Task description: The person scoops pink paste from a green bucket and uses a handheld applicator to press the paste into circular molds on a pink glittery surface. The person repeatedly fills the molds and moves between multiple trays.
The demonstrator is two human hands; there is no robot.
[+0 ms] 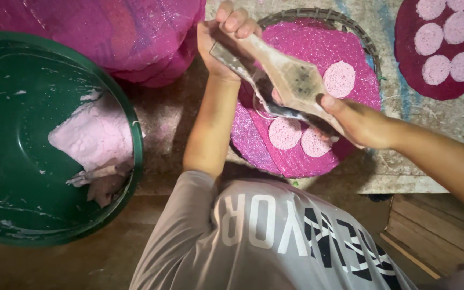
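Note:
My left hand [226, 35] grips the top end of a hinged wooden and metal press [288, 80]. Its lower end is held by my right hand [358, 122]. I hold the press slanted above a round wicker tray [350, 24] lined with a bright pink mesh sheet [307, 43]. Three pale pink round discs lie on the mesh: one [339, 79] beside the press and two [284, 132] just under its lower end. The press hides part of the mesh.
A large green basin [6, 107] at the left holds a lump of pale pink dough [95, 134]. Folded pink mesh sheets [135, 32] are piled at the top left. A dark red mat [409, 64] with several discs lies top right. Wooden boards [436, 225] sit bottom right.

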